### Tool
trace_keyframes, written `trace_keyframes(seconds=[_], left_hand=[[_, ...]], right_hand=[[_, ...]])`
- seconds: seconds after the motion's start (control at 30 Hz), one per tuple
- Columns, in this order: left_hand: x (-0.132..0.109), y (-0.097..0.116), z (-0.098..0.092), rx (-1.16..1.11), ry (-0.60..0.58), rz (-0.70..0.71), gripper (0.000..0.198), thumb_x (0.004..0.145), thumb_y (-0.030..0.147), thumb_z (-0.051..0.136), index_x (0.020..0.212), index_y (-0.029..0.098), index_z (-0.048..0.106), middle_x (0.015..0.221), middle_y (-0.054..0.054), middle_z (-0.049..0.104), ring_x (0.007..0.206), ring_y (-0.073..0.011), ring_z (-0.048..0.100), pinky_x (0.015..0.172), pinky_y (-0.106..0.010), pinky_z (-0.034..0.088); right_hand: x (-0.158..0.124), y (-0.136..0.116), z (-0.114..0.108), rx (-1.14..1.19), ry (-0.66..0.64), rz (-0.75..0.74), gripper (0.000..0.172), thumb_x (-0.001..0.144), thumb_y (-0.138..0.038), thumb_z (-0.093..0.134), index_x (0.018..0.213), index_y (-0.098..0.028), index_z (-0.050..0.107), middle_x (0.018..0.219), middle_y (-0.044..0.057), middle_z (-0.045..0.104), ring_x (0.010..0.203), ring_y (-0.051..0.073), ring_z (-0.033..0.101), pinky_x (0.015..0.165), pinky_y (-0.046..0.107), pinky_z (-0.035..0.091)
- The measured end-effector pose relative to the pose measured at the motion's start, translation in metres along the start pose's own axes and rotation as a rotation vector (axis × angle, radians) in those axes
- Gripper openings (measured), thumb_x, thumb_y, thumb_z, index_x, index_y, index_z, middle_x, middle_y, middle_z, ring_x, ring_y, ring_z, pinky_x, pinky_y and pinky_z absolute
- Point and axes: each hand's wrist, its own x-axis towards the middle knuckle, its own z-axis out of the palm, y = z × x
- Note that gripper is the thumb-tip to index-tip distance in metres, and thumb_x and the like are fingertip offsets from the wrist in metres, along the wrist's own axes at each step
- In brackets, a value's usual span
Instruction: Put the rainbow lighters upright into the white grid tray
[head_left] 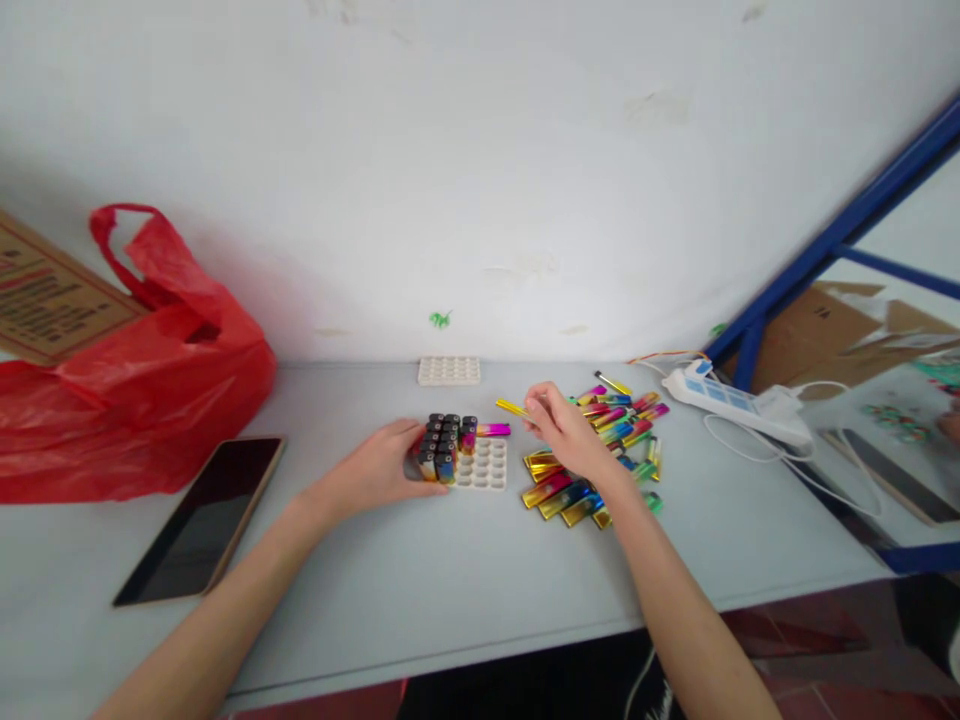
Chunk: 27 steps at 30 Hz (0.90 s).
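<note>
A: What are you having trouble making out?

B: The right hand (559,425) is covering the right end of a slim, shiny golden-yellow stick (511,407), so I'm seeing only its left part. The right forearm is crossing a loose heap of multicoloured metallic sticks (619,432) and hiding some. The left hand (386,460) is blocking the left end of a white plastic tray with round hollows (487,470). A printed brown cardboard box (52,300) and a crumpled red plastic bag (217,365) are running out of view at the left.

A: Which way is the golden-yellow stick pointing?

B: Its free end is pointing left, the long axis running nearly level across the view and rising slightly toward that end. It's appearing just past the tray's far right corner, near a magenta-and-gold stick (495,430) that is lying sideways.

A: And the fingers?

B: The right fingers are pinching the golden-yellow stick, which is jutting leftward from their tips. The left hand is curving around black-topped metallic pieces (448,445) that are standing upright in the tray; whether it's gripping anything, I'm unable to tell.
</note>
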Motion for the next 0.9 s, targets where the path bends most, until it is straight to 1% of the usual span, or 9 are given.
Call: trace_keyframes(seconds=[0.17, 0.27, 0.4, 0.53, 0.6, 0.7, 0.77, 0.8, 0.9], left_hand=[[-0.002, 0.003, -0.001, 0.004, -0.019, 0.009, 0.054, 0.074, 0.065, 0.091, 0.103, 0.024, 0.071, 0.112, -0.011, 0.079, 0.108, -0.0362, 0.075, 0.098, -0.046, 0.061], [-0.002, 0.006, -0.002, 0.012, -0.016, 0.008, 0.054, 0.074, 0.063, 0.092, 0.102, 0.022, 0.071, 0.111, -0.012, 0.078, 0.105, -0.0366, 0.075, 0.097, -0.047, 0.061], [-0.002, 0.004, -0.002, 0.010, -0.025, -0.007, 0.056, 0.073, 0.064, 0.094, 0.104, 0.023, 0.072, 0.114, -0.012, 0.079, 0.109, -0.0376, 0.076, 0.099, -0.046, 0.060], [-0.001, 0.000, 0.001, -0.002, -0.005, -0.002, 0.057, 0.070, 0.066, 0.095, 0.103, 0.025, 0.074, 0.112, -0.010, 0.080, 0.109, -0.0365, 0.076, 0.098, -0.043, 0.060], [-0.001, -0.002, 0.003, 0.000, -0.002, 0.005, 0.057, 0.070, 0.067, 0.094, 0.103, 0.024, 0.074, 0.112, -0.010, 0.079, 0.108, -0.0361, 0.076, 0.097, -0.043, 0.060], [-0.001, -0.004, 0.004, 0.016, 0.004, 0.014, 0.059, 0.071, 0.069, 0.093, 0.103, 0.023, 0.073, 0.110, -0.010, 0.079, 0.105, -0.0357, 0.076, 0.097, -0.043, 0.060], [-0.001, -0.004, 0.004, 0.024, 0.009, 0.020, 0.059, 0.071, 0.070, 0.093, 0.101, 0.023, 0.073, 0.108, -0.010, 0.079, 0.103, -0.0348, 0.076, 0.095, -0.042, 0.060], [-0.001, -0.004, 0.004, 0.026, 0.007, 0.021, 0.059, 0.072, 0.070, 0.092, 0.101, 0.023, 0.072, 0.108, -0.010, 0.079, 0.102, -0.0346, 0.076, 0.094, -0.042, 0.060], [-0.002, -0.004, 0.004, 0.026, -0.009, 0.021, 0.057, 0.074, 0.065, 0.093, 0.104, 0.022, 0.072, 0.113, -0.011, 0.079, 0.107, -0.0355, 0.076, 0.097, -0.043, 0.060]], right_hand=[[0.004, -0.003, 0.021, 0.098, 0.086, 0.045, 0.033, 0.103, -0.058, 0.064, 0.103, -0.024, 0.067, 0.074, -0.003, 0.059, 0.064, 0.017, 0.051, 0.060, 0.030, 0.040], [0.006, -0.005, 0.029, 0.242, 0.080, 0.107, 0.042, 0.095, -0.066, 0.071, 0.098, -0.024, 0.072, 0.065, -0.005, 0.052, 0.059, 0.016, 0.047, 0.056, 0.030, 0.037], [0.008, -0.009, 0.038, 0.412, 0.097, 0.142, 0.053, 0.088, -0.075, 0.077, 0.096, -0.022, 0.074, 0.066, -0.004, 0.054, 0.061, 0.016, 0.048, 0.060, 0.031, 0.044], [0.008, -0.013, 0.042, 0.538, 0.159, 0.149, 0.059, 0.089, -0.083, 0.070, 0.087, -0.025, 0.064, 0.080, 0.001, 0.062, 0.071, 0.018, 0.056, 0.068, 0.032, 0.052], [0.007, -0.016, 0.041, 0.586, 0.111, 0.174, 0.062, 0.091, -0.087, 0.064, 0.086, -0.026, 0.057, 0.083, 0.002, 0.063, 0.073, 0.019, 0.059, 0.068, 0.032, 0.055], [0.003, -0.023, 0.040, 0.695, -0.051, 0.187, 0.060, 0.096, -0.086, 0.061, 0.089, -0.027, 0.055, 0.072, -0.002, 0.059, 0.063, 0.017, 0.057, 0.066, 0.032, 0.056], [0.000, -0.028, 0.041, 0.756, -0.138, 0.193, 0.058, 0.095, -0.084, 0.065, 0.090, -0.027, 0.055, 0.064, -0.007, 0.050, 0.054, 0.014, 0.048, 0.058, 0.029, 0.052], [-0.001, -0.031, 0.041, 0.758, -0.165, 0.204, 0.059, 0.095, -0.084, 0.067, 0.089, -0.026, 0.055, 0.062, -0.009, 0.044, 0.051, 0.012, 0.042, 0.053, 0.026, 0.046], [-0.001, -0.035, 0.046, 0.618, -0.134, 0.219, 0.064, 0.092, -0.087, 0.068, 0.082, -0.025, 0.054, 0.062, -0.009, 0.037, 0.051, 0.010, 0.030, 0.047, 0.024, 0.028]])
